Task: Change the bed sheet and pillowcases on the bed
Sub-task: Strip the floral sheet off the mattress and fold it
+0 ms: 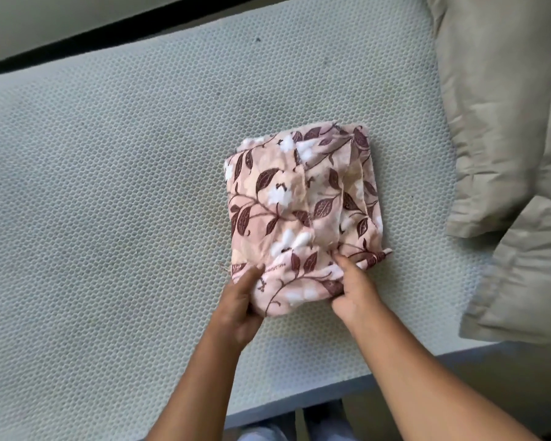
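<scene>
While left hand [239, 305], right hand [357, 291] pinch floral linen [299, 211] in fingers [344, 265], honeycomb mattress [109, 186] beneath; beige pillows [506, 154] right.

I cannot see the fingers of the left hand [240, 300] — they pass under the near edge of the folded pink floral cloth bundle [303, 218], and only the thumb shows on top. The right hand [353, 288] pinches a fold at the near right corner; its fingertips are lost in the cloth. I cannot tell whether the bundle is a sheet or a pillowcase. The line of printed lettering [274, 269] near its hem is too small to read. Both forearms run out at the bottom edge. The beige creased fabric pillows [506, 122] are cut off at the top and right edges — I cannot count them. The grey honeycomb-textured mattress [109, 186] runs past the left edge.
</scene>
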A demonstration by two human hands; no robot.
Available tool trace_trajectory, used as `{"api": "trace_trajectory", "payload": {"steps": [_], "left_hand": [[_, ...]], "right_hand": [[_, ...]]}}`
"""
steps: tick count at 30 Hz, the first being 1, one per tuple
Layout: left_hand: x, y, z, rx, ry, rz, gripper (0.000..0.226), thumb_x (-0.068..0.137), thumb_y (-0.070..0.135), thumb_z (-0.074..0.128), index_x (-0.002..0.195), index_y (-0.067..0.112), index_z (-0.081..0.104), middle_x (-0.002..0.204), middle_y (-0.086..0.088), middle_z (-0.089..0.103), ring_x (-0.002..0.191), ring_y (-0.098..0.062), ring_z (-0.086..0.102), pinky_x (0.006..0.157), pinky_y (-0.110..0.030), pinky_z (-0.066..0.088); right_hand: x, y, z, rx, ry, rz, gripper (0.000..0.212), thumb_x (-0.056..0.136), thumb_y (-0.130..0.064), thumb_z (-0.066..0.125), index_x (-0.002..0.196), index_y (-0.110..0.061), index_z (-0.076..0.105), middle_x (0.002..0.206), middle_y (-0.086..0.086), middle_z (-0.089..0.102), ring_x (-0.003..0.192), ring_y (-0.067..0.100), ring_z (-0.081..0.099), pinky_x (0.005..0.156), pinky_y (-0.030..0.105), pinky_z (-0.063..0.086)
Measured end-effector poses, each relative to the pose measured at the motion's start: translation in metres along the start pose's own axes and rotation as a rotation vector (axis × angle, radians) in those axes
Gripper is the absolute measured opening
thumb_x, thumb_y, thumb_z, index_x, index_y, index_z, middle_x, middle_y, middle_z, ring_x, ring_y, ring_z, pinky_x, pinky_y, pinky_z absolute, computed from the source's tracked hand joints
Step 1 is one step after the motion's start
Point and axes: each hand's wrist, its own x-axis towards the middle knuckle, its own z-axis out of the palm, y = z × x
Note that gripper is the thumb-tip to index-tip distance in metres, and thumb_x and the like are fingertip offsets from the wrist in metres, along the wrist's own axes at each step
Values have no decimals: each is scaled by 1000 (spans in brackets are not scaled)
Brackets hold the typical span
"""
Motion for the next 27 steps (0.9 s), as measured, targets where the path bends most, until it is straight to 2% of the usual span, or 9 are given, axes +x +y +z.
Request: {"api": "trace_trajectory", "payload": {"steps": [4, 7, 11, 13, 15, 19, 21, 24, 27], "left_hand": [[-3, -38, -55, 155, 234, -30, 39, 96, 12, 62, 134, 10, 57, 126, -19, 68, 115, -38, 66, 99, -60, 51], [-2, -43, -69, 252, 293, -15, 31, 95, 10, 62, 125, 16, 58, 121, -15, 71, 110, -37, 68, 91, -58, 54], [10, -23, -61, 335, 243, 112, 49, 87, 27, 77, 129, 17, 54, 120, -12, 72, 106, -32, 71, 90, -50, 57], [16, -10, -52, 360, 231, 143, 73, 74, 43, 87, 134, 20, 51, 122, -9, 72, 107, -30, 71, 96, -53, 55], [23, 0, -49, 387, 236, 152, 83, 67, 48, 91, 135, 22, 49, 121, -7, 72, 105, -28, 72, 95, -53, 56], [26, 18, -42, 410, 173, 179, 49, 85, 33, 80, 127, 17, 60, 113, -9, 75, 102, -29, 73, 90, -51, 58], [22, 27, -37, 474, 204, 236, 30, 90, 23, 73, 118, 17, 65, 106, -7, 77, 94, -23, 75, 80, -39, 62], [1, 38, -33, 545, 244, 320, 27, 91, 20, 72, 117, 18, 65, 102, -3, 76, 86, -15, 75, 69, -26, 61], [-26, 40, -39, 579, 254, 330, 26, 92, 18, 71, 118, 19, 65, 101, -4, 77, 84, -18, 76, 72, -32, 62]], "right_hand": [[-14, 19, -23, -109, 12, 131, 32, 83, -13, 77, 115, -8, 72, 109, 21, 74, 96, 36, 72, 86, 53, 58], [-12, 24, -37, -182, 33, 95, 35, 82, -13, 77, 116, -10, 73, 111, 19, 75, 82, 32, 70, 79, 45, 59], [-11, 3, -37, -204, 39, -24, 37, 79, -32, 83, 111, -19, 71, 108, 9, 74, 66, 21, 69, 46, 27, 51], [-10, -12, -33, -214, 5, -65, 64, 63, -51, 92, 114, -21, 71, 107, 6, 76, 81, 28, 75, 61, 48, 61], [-8, -26, -27, -260, -15, -102, 77, 56, -55, 96, 121, -24, 71, 113, 8, 76, 98, 34, 75, 80, 69, 55], [-22, -42, -9, -409, -108, -139, 33, 82, -23, 81, 113, -15, 73, 107, 15, 77, 95, 36, 75, 81, 62, 58], [-33, -45, -2, -457, -121, -185, 17, 85, -10, 74, 102, -12, 73, 95, 14, 78, 83, 32, 75, 78, 54, 61], [-59, -41, 9, -551, -169, -231, 18, 87, 1, 65, 99, -9, 73, 89, 13, 78, 78, 30, 74, 84, 55, 60], [-88, -25, 17, -641, -204, -248, 17, 88, 5, 61, 92, -8, 71, 82, 13, 77, 75, 30, 72, 87, 56, 59]]}}
